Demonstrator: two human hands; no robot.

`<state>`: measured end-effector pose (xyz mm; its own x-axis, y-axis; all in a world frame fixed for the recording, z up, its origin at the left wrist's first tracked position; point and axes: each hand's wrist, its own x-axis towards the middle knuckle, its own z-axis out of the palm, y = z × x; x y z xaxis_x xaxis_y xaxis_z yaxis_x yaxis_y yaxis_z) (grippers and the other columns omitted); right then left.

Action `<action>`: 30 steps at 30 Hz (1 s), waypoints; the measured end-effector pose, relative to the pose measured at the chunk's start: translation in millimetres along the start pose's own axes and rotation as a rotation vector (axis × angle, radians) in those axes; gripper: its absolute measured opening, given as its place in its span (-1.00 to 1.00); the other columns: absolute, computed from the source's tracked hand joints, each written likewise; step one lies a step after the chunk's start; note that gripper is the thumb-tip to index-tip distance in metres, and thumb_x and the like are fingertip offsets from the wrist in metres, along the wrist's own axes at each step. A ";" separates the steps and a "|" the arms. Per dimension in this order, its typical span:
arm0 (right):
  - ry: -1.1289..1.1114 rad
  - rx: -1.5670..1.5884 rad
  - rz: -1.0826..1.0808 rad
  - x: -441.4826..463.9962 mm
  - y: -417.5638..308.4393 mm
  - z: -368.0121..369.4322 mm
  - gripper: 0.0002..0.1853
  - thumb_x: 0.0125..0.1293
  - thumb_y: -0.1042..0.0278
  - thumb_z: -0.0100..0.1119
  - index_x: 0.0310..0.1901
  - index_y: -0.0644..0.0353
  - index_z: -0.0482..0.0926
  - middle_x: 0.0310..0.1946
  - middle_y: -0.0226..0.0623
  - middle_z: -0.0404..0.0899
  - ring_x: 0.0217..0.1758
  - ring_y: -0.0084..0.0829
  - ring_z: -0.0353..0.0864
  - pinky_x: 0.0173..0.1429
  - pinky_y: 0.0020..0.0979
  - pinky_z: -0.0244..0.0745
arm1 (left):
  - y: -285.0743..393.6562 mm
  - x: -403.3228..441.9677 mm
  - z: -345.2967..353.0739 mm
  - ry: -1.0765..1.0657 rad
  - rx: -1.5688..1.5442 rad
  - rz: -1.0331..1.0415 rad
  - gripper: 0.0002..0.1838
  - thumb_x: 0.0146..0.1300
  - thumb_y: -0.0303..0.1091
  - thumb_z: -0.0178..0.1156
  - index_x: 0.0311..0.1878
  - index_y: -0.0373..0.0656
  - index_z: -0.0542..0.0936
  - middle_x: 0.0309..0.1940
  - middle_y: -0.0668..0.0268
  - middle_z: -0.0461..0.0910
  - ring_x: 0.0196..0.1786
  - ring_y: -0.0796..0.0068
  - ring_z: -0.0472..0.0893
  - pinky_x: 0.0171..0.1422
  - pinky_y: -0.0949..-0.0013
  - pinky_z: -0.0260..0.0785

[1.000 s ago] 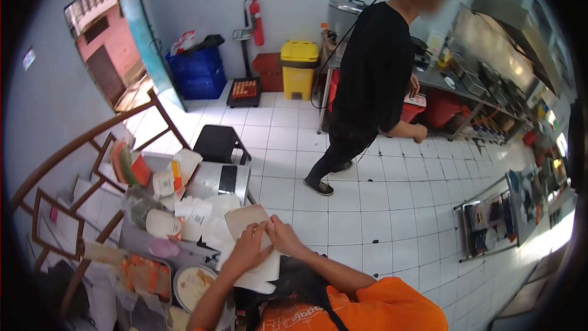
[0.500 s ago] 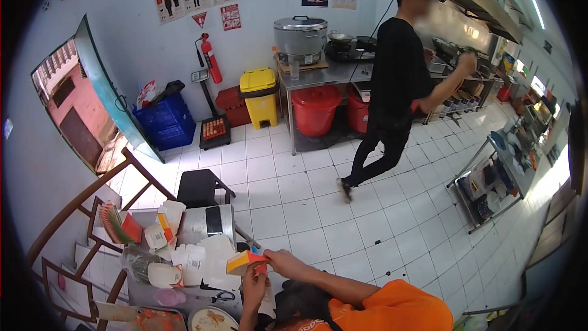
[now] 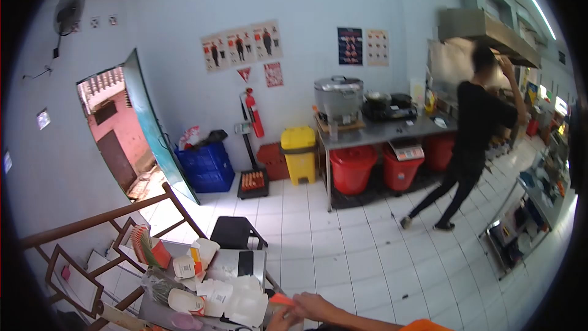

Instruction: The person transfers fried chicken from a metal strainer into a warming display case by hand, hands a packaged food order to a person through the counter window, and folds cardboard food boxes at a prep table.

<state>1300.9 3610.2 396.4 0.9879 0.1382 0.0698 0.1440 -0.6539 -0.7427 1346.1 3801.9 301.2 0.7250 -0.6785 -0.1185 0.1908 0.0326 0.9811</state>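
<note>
At the bottom of the head view, my right hand is closed on an orange piece of a carton. My left hand, partly cut off by the lower edge, pinches the same carton from below. Left of my hands, unfolded white cartons lie on the metal table. A black phone rests near the table's far right corner. Stacked cartons stand at the table's far left.
A person in black walks at the right, beside a metal counter with a large pot. A black stool stands behind the table. A wooden railing runs along the left. Beyond are a yellow bin and blue crates.
The view has tilted up, so my hands sit lower in it. The carton has been turned from its pale side to its orange side. The person in black has walked away to the right.
</note>
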 end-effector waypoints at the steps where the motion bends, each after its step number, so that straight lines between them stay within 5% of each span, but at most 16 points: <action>1: -0.043 -0.037 0.017 -0.4 0.3 -2.4 -0.73 0.35 0.14 0.11 -0.16 0.19 0.48 -0.27 -0.02 0.53 -0.17 0.08 0.59 -0.08 -0.06 0.53 | -3.6 5.9 -1.4 0.035 0.046 0.051 -0.68 0.43 -0.16 0.20 0.13 -0.10 0.52 -0.04 0.34 0.57 0.01 0.49 0.55 0.10 0.32 0.41; 5: 0.005 0.110 -0.107 -4.1 5.7 -8.6 -0.77 0.37 0.21 0.12 -0.12 0.19 0.55 -0.20 -0.08 0.58 -0.16 -0.01 0.63 -0.05 -0.19 0.56 | -27.2 2.6 14.2 0.181 0.195 0.159 -0.66 0.50 -0.10 0.09 0.23 0.00 0.47 -0.03 0.40 0.51 0.00 0.57 0.52 -0.01 0.42 0.40; 9: -0.015 0.242 0.140 -2.3 -16.2 -32.5 -0.76 0.38 0.23 0.11 -0.10 0.23 0.57 -0.15 -0.10 0.63 -0.16 -0.09 0.69 -0.05 -0.27 0.59 | 24.2 0.3 35.5 0.061 -0.359 0.002 -0.41 0.41 -0.02 0.21 0.40 -0.02 0.36 0.17 0.41 0.47 0.09 0.61 0.47 0.14 0.44 0.36; 12: 0.043 0.270 0.118 -3.7 4.7 -16.0 -0.75 0.37 0.25 0.13 -0.03 0.22 0.59 -0.11 -0.12 0.66 -0.14 -0.16 0.72 -0.02 -0.29 0.61 | -43.5 21.9 3.5 0.053 -0.119 -0.140 -0.25 0.35 -0.03 0.28 0.51 0.12 0.18 0.35 0.38 0.37 0.29 0.51 0.45 0.40 0.33 0.34; 21: 0.000 0.175 -0.071 -2.5 6.0 -30.7 -0.71 0.37 0.24 0.18 0.06 0.12 0.62 0.01 -0.09 0.65 -0.05 -0.18 0.70 0.05 -0.33 0.59 | 30.4 13.8 39.4 0.245 -0.403 0.068 -0.67 0.37 -0.18 0.28 0.06 -0.17 0.55 -0.10 0.37 0.57 0.04 0.50 0.52 0.21 0.35 0.36; 25: -0.120 0.311 0.264 -4.9 -17.3 -62.4 -0.77 0.38 0.29 0.16 -0.02 0.17 0.64 0.07 -0.06 0.59 -0.03 -0.13 0.65 0.09 -0.30 0.55 | 37.3 23.8 34.8 0.246 -0.257 0.040 -0.53 0.31 -0.22 0.35 0.19 -0.21 0.49 0.06 0.35 0.55 0.08 0.40 0.54 0.33 0.27 0.34; 28: 0.241 0.171 -0.074 -11.2 9.1 -22.9 -0.76 0.37 0.34 0.14 0.01 0.22 0.57 0.10 -0.07 0.50 -0.06 -0.19 0.63 0.08 -0.30 0.55 | 31.9 28.4 40.8 0.208 -0.508 0.064 -0.54 0.39 -0.36 0.23 0.29 -0.28 0.41 0.14 0.18 0.52 0.03 0.35 0.63 0.22 0.32 0.51; 30: 0.218 0.292 0.013 -18.5 -2.6 -22.2 -0.70 0.37 0.37 0.12 0.09 0.22 0.48 0.13 -0.09 0.42 -0.05 -0.21 0.62 0.10 -0.31 0.55 | 46.6 28.5 53.5 0.240 -0.397 0.074 -0.57 0.36 -0.38 0.27 0.25 -0.25 0.46 0.07 0.18 0.58 0.07 0.31 0.61 0.18 0.27 0.49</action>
<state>1283.6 3592.8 411.9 0.9830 -0.0510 0.1761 0.1402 -0.4104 -0.9011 1340.3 3744.8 351.7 0.8697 -0.4767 -0.1282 0.3374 0.3845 0.8592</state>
